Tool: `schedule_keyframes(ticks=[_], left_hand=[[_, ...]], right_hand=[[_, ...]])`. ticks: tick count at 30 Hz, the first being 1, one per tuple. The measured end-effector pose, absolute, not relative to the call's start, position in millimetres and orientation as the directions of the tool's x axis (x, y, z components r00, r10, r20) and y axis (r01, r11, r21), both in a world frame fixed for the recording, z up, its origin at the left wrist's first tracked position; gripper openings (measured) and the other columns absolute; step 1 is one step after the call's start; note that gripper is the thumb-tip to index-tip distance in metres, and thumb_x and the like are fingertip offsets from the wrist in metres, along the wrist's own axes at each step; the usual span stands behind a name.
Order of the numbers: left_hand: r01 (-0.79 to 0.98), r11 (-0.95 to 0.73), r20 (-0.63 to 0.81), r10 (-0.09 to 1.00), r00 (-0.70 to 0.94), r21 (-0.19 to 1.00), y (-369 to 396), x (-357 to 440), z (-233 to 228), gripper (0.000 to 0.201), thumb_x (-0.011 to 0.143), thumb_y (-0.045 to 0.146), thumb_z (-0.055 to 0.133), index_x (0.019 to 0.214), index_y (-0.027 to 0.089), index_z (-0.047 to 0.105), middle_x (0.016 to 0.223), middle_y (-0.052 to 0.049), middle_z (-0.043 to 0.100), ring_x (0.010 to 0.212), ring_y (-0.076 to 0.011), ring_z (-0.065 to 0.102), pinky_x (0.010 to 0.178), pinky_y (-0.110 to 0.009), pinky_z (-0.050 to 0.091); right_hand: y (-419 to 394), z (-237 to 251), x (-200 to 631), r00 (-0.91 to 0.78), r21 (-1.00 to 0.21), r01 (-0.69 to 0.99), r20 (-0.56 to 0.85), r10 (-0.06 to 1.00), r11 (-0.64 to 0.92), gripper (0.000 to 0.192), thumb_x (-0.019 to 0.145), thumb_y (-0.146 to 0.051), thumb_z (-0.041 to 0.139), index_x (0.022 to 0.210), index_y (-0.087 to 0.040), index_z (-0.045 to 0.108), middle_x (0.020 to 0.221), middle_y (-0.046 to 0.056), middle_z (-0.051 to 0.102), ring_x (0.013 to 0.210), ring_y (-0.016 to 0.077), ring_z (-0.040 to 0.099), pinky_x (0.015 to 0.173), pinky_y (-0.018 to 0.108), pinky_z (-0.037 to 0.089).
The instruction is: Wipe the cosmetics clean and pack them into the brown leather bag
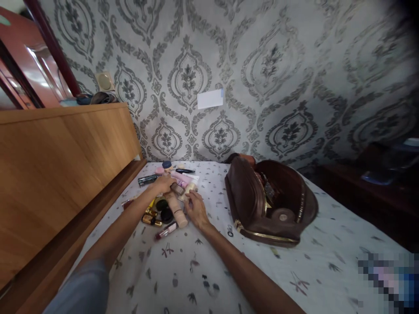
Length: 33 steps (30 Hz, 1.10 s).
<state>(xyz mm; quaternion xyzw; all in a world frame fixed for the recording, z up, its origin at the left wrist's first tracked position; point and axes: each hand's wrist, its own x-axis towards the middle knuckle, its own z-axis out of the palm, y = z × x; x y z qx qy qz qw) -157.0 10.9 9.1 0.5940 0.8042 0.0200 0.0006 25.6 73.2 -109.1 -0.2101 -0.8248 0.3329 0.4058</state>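
Note:
Both of my hands are at a pile of cosmetics on the patterned bedsheet. My left hand (163,184) reaches over the far left of the pile, fingers stretched and partly hidden, next to a pink tube (181,177) and a dark, clear-sided tube (148,179). On the near right, my right hand (197,211) lies with bent, parted fingers against a small cream-coloured container (190,188). Between the hands lie a beige tube (177,211), a round black jar (166,214) and a square compact (177,188). A lip gloss (166,231) and a gold-and-black tube (151,220) are nearer me.
An unzipped brown bag (247,192) with things inside stands to the right. A wooden panel (72,148) borders the bed's left side. Patterned wallpaper (229,52) rises behind. A black pen-like stick (185,171) and a blue-lidded jar (166,165) lie at the back.

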Motion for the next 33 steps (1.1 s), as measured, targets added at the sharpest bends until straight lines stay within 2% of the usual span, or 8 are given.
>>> schedule_keyframes(ticks=[8,12,16,19,23,26,31,33], left_hand=[[0.957,0.18,0.057,0.984,-0.171,-0.228,-10,-110,41,0.03,0.087,0.01,0.049,0.111,0.014,0.067,0.124,-0.02,0.06,0.111,-0.0332,0.06,0.093,-0.045,0.046],[0.957,0.099,0.061,0.994,-0.085,-0.271,-29,-74,61,0.027,0.087,0.008,0.051,0.108,0.014,0.068,0.116,-0.018,0.063,0.105,-0.0322,0.062,0.09,-0.043,0.046],[0.964,0.032,0.052,0.998,-0.019,-0.266,-52,-38,67,0.026,0.087,0.012,0.057,0.11,0.018,0.066,0.114,-0.013,0.064,0.098,-0.0284,0.064,0.084,-0.039,0.048],[0.989,0.021,0.16,0.987,0.003,-0.146,-71,-27,68,0.027,0.087,0.024,0.064,0.113,0.022,0.065,0.115,-0.01,0.063,0.102,-0.0281,0.063,0.084,-0.037,0.048],[0.955,-0.025,0.464,0.878,-0.121,0.295,-92,-26,64,0.035,0.09,0.039,0.062,0.121,0.024,0.059,0.116,-0.007,0.063,0.107,-0.0259,0.06,0.087,-0.034,0.049],[0.894,-0.071,0.586,0.778,-0.228,0.443,-99,-10,50,0.035,0.097,0.039,0.047,0.127,0.021,0.052,0.12,-0.009,0.061,0.109,-0.0236,0.058,0.086,-0.034,0.049],[0.958,-0.253,0.487,0.859,0.158,0.135,-98,31,12,0.032,0.101,0.028,0.039,0.128,0.02,0.053,0.117,-0.011,0.063,0.112,-0.0236,0.058,0.105,-0.044,0.039],[0.967,-0.236,0.418,0.891,0.175,0.098,-95,35,3,0.029,0.101,0.028,0.039,0.121,0.02,0.058,0.108,-0.01,0.067,0.105,-0.0239,0.062,0.103,-0.045,0.04]], right_hand=[[67,-96,38,-0.547,-0.741,0.005,0.56,0.622,0.672,0.049,0.085,-0.029,0.054,0.134,-0.018,0.053,0.133,0.013,0.059,0.125,0.0294,0.052,0.107,0.048,0.041],[50,-80,53,-0.582,-0.731,-0.01,0.559,0.59,0.683,0.062,0.08,-0.027,0.06,0.141,-0.02,0.045,0.141,0.013,0.052,0.131,0.0305,0.046,0.11,0.047,0.038],[39,-60,72,-0.653,-0.745,0.059,0.474,0.591,0.664,0.048,0.079,-0.021,0.06,0.127,-0.018,0.057,0.12,0.013,0.065,0.111,0.0297,0.058,0.098,0.045,0.045],[35,-48,97,-0.682,-0.765,0.05,0.444,0.581,0.643,0.04,0.081,-0.027,0.061,0.12,-0.018,0.061,0.107,0.009,0.069,0.094,0.025,0.062,0.086,0.037,0.048],[23,-39,136,-0.716,-0.835,0.025,0.369,0.592,0.55,0.035,0.082,-0.036,0.061,0.112,-0.019,0.064,0.087,0.002,0.069,0.073,0.0183,0.058,0.068,0.028,0.044],[8,-37,154,-0.704,-0.862,0.066,0.316,0.636,0.502,0.029,0.079,-0.037,0.062,0.101,-0.018,0.065,0.077,0.0,0.065,0.067,0.0165,0.054,0.063,0.026,0.041],[-12,-40,162,-0.693,-0.888,0.101,0.261,0.672,0.449,0.022,0.075,-0.03,0.061,0.09,-0.015,0.064,0.077,0.003,0.065,0.07,0.0182,0.056,0.065,0.027,0.042],[-17,-41,165,-0.727,-0.891,0.071,0.262,0.634,0.449,0.021,0.075,-0.029,0.059,0.091,-0.015,0.062,0.08,0.004,0.066,0.072,0.019,0.057,0.066,0.028,0.043]])
